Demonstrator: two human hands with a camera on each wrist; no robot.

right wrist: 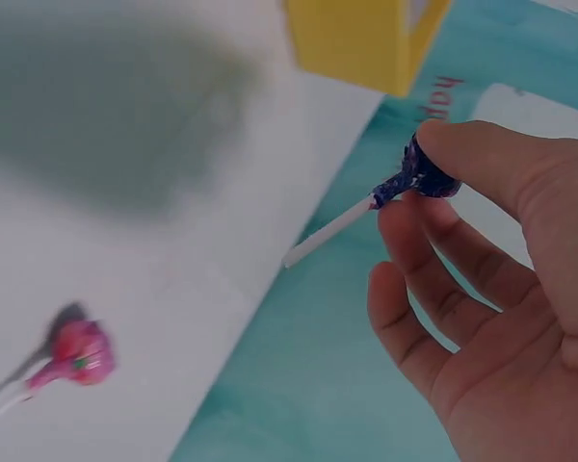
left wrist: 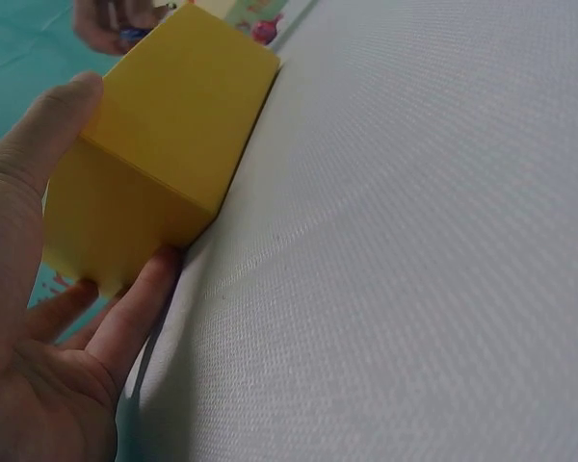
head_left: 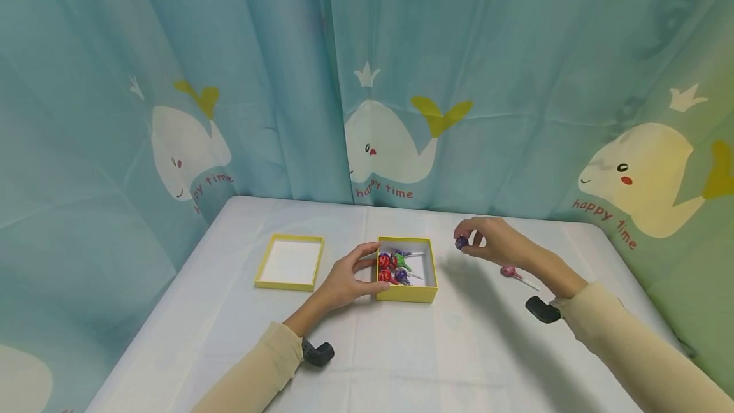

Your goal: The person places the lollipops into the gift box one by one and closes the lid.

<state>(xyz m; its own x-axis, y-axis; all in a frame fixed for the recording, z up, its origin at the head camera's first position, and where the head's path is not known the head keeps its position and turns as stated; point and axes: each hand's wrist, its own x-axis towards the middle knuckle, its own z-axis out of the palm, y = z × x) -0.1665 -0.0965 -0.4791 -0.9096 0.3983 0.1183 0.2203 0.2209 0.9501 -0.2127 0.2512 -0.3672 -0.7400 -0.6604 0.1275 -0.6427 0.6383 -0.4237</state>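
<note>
My right hand (head_left: 500,242) pinches a dark blue-purple lollipop (right wrist: 426,175) by its wrapped head, above the table to the right of an open yellow box (head_left: 406,295). Its white stick points away from the fingers in the right wrist view. Several red, green and purple lollipops (head_left: 401,262) lie inside the box, mostly toward its left side. My left hand (head_left: 344,279) holds the box at its left end, thumb at the near corner and fingers along the side. A pink lollipop (head_left: 509,271) lies on the table below the right wrist.
A shallow yellow box lid (head_left: 285,285) with a white inside lies on the white-covered table (head_left: 367,355), left of the left hand. Behind the table hangs a blue curtain (head_left: 287,81) printed with whales. A black wrist device (head_left: 318,354) sits on each arm.
</note>
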